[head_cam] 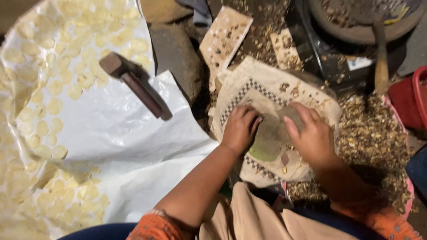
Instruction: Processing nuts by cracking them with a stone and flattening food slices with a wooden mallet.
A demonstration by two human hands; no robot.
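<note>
Pressing: both hands bear down on a flat grey-green stone (269,133) that lies on a patterned cloth (267,91) spread on the floor.
Left hand (241,129): palm down, knuckles up, fingers curled over the stone's left edge; the grip is narrow and I cannot tell if anything small is pinched beneath.
Right hand (311,135): palm down on the stone's right side, fingers stretched toward the cloth's far edge, held loose and flat, closed on nothing I can see.
Arms: both forearms reach forward from the knees, wrists low, elbows tucked near orange cuffs (155,226).
Doing it well: my judgement is that keeping the fingers clear of the stone's middle and the cloth smooth under it would serve best.
Beside, left: a white sheet (120,133) covered with pale flat discs (55,106) laid in rows.
Farther on the sheet: a dark mallet (135,84) lying at a slant.
Right side: a heap of brown husks (373,129) just beside the cloth.
Far edge: a round tray (351,31) and a wooden handle (381,58).
</note>
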